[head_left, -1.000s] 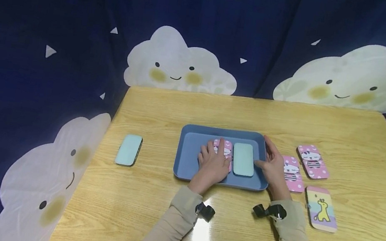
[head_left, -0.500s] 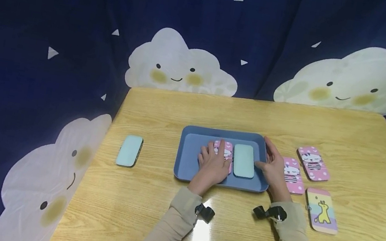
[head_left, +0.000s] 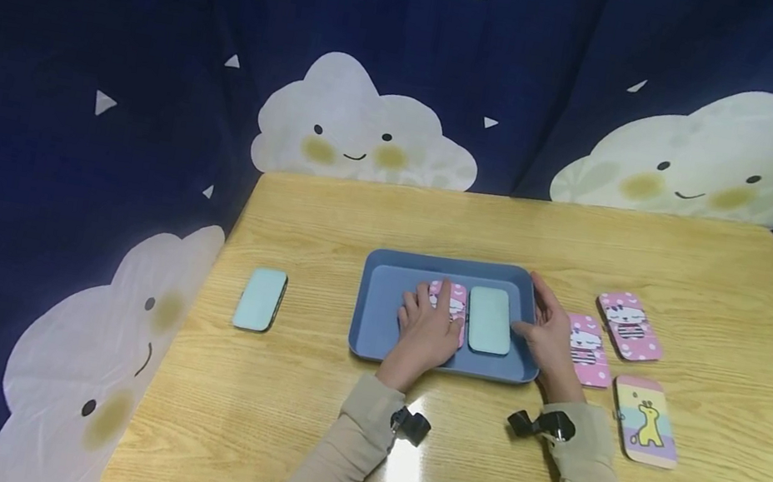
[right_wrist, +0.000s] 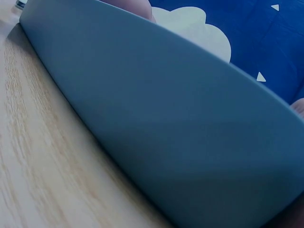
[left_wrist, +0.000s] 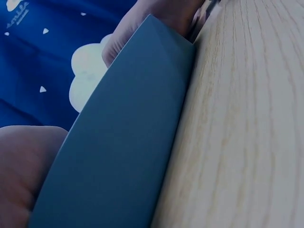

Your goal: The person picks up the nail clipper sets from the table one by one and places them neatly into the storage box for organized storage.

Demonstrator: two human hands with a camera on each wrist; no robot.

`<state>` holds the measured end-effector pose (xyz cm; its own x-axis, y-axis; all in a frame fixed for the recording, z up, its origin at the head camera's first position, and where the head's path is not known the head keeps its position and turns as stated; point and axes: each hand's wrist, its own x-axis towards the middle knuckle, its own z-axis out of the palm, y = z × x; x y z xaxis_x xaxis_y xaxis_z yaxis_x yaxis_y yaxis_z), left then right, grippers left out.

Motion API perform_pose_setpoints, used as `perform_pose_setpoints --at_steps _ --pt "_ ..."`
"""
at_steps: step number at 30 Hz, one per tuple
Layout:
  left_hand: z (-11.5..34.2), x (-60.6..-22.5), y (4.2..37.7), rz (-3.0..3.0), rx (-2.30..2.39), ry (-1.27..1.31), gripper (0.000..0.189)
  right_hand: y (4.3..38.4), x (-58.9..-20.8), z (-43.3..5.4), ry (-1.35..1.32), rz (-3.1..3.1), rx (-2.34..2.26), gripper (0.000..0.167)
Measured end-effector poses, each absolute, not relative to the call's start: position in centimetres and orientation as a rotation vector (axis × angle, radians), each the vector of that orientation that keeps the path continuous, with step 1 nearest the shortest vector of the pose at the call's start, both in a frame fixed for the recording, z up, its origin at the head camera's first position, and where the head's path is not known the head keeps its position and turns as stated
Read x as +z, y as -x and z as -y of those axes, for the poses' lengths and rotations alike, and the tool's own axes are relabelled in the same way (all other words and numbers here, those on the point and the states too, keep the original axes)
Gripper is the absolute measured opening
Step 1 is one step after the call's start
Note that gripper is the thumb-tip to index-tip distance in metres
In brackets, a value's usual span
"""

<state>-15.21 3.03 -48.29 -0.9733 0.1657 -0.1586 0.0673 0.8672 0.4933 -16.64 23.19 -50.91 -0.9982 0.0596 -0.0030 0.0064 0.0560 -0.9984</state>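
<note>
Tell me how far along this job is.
Seemingly done: a mint case lies in the blue tray. In hand: the left hand holds a pink case inside it; the right hand grips the tray's right wall. Perhaps remaining: another mint case on the table, left of the tray, plus two other pink cases and a giraffe case on its right.

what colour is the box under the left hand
The box is pink with white print, partly covered by the left hand; best in head view.
</note>
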Motion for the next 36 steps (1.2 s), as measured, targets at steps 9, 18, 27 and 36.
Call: perform_pose_setpoints --at_steps 9,18,27,36 --pt "-2.87 -48.13 15.27 -2.843 0.743 -0.177 0.067 16.62 -50.92 -22.98 0.075 2.221 2.158 0.092" --pt "-2.71 -48.05 15.16 -2.834 0.763 -0.174 0.067 16.53 -50.92 -22.97 0.072 2.218 2.157 0.091" --pt "-2.77 -48.08 15.16 -2.838 0.753 -0.166 0.068 16.66 -51.13 -23.12 0.068 2.231 2.147 0.091" --pt "-2.81 -48.12 15.19 -2.842 0.745 -0.155 0.068 16.61 -50.42 -23.22 0.081 2.241 2.164 0.089"
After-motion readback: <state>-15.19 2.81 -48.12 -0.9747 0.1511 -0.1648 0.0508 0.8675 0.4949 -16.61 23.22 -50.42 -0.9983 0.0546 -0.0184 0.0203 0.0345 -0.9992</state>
